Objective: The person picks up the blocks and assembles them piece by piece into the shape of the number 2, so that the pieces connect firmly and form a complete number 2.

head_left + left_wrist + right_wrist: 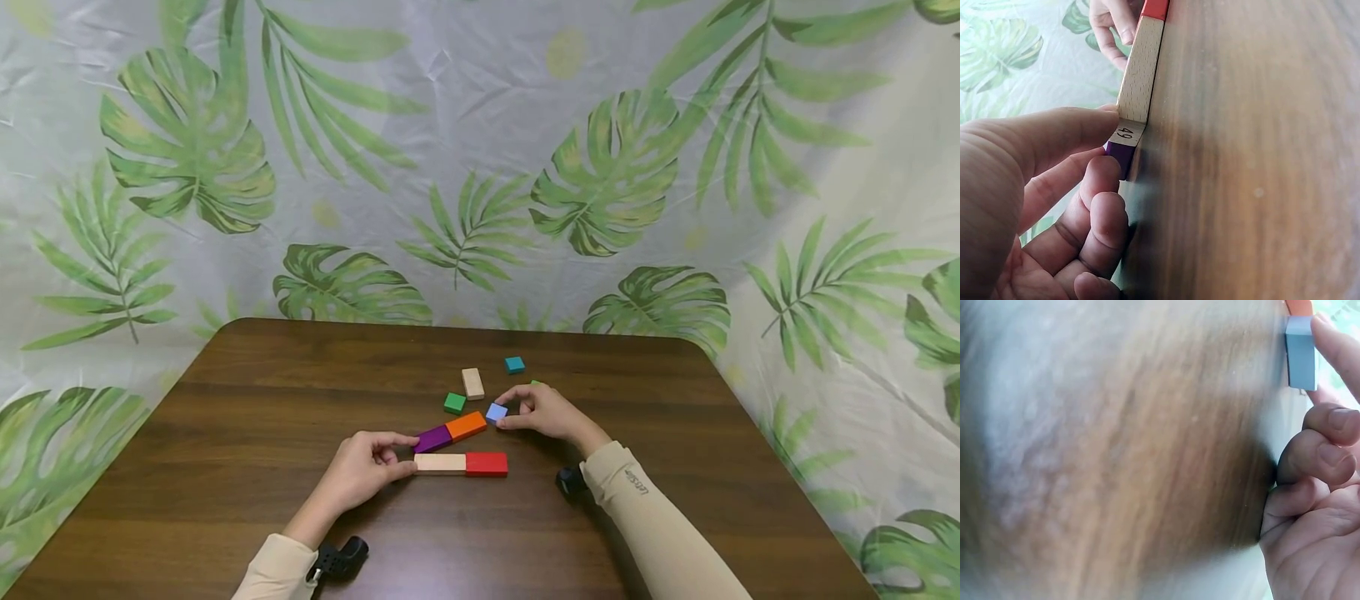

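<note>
On the head view, left hand [363,468] pinches the ends of the purple block [432,438] and the natural block [440,463]; right hand [543,412] pinches the light-blue cube [497,412] at the orange block [467,425]. Left wrist: thumb and finger closed on both ends. Right wrist: fingertips [1335,344] grip the cube. Risk, I'd judge: a sideways push skews the purple-orange row

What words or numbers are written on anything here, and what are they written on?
"49" on the end face of the plain wooden block, which the left hand touches.
A small dark logo on the right sleeve near the right hand; it is too small to read for sure.
No writing shows on the light blue block or on the other blocks.
</note>
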{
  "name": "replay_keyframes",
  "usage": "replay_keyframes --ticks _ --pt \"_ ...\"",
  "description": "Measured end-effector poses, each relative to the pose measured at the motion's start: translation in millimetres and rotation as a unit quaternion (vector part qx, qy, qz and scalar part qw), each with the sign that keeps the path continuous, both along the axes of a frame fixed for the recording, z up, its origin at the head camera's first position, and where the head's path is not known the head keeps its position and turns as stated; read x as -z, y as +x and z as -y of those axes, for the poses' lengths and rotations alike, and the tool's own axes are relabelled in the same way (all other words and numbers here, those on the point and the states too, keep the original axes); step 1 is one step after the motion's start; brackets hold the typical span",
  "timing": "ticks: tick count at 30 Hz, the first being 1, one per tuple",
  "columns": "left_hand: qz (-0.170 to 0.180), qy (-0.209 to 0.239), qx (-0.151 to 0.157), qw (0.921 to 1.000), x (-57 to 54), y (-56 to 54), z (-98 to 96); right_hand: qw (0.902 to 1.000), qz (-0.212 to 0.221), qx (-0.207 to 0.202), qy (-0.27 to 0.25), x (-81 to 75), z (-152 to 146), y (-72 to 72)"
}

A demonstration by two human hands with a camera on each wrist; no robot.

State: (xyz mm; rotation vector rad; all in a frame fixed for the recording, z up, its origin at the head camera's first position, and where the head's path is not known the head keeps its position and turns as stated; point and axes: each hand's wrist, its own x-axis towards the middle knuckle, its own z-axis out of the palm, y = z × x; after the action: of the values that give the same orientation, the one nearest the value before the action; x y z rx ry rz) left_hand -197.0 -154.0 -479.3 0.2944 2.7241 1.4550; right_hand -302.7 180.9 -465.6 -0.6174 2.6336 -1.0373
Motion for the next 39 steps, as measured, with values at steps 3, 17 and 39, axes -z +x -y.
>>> replay_keyframes --ticks 3,17,39 --pt "0.002 0.000 -0.001 1.0000 -0.6 0.1 0.2 0.9999 0.009 0.009 -0.001 -0.3 -0.3 0.1" --pt "0.000 -0.006 -0.004 1.0000 -0.7 -0.4 0.2 0.9992 0.012 0.038 -0.004 -1.0 4.7 2.7" --pt "0.004 -0.008 -0.011 0.9999 0.2 -0.8 -0.5 0.9989 -0.009 0.043 -0.015 4.8 11.3 2.8"
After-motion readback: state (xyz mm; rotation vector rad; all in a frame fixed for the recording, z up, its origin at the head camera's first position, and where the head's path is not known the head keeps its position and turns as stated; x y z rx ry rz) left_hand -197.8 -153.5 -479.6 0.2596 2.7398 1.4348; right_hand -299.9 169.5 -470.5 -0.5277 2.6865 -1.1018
